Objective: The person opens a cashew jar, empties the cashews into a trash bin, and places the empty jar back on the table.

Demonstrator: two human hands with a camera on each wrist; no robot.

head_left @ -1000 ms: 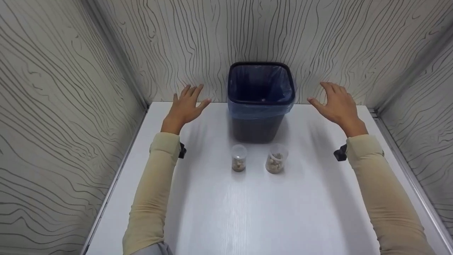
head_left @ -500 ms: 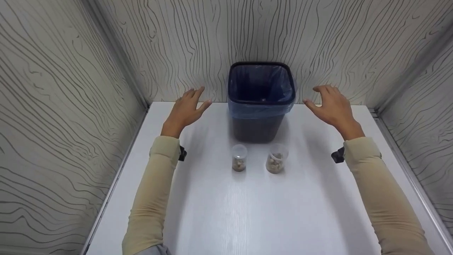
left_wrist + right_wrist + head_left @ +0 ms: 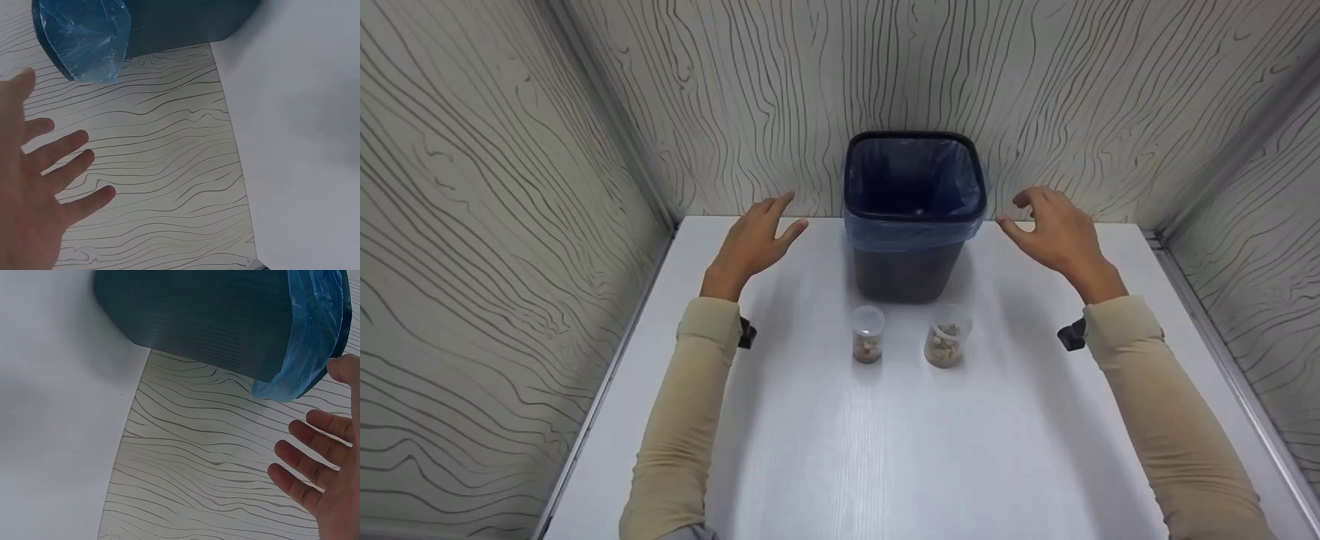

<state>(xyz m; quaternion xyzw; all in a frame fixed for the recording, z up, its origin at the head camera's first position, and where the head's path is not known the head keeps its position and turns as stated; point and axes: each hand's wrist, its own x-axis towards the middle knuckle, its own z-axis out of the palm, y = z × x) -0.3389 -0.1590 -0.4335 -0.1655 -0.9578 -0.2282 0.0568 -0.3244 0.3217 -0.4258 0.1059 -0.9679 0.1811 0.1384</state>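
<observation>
A dark trash bin point(image 3: 906, 274) lined with a blue plastic bag point(image 3: 911, 234) stands at the back of the white table. To its left my left hand point(image 3: 751, 244) hovers with fingers spread, holding nothing; the left wrist view shows its palm point(image 3: 28, 219). My right hand point(image 3: 1059, 232) is raised on the bin's other side, fingers loosely bent, apart from the bin and holding nothing. In front of the bin, two clear plastic cups stand upright: a narrower one point(image 3: 868, 337) and a wider one point(image 3: 945, 341). Small pale brown pieces lie in the bottom of both.
The white table point(image 3: 877, 442) reaches toward me below the cups. Patterned panels enclose it, with a back wall point(image 3: 780, 90) right behind the bin and a side wall point(image 3: 487, 262) on the left. Dark wrist cameras sit under both cuffs.
Both hands have come slightly lower and nearer to me. The right hand has also shifted left toward the bin, its fingers bending a little more. Bin and cups stay put.
</observation>
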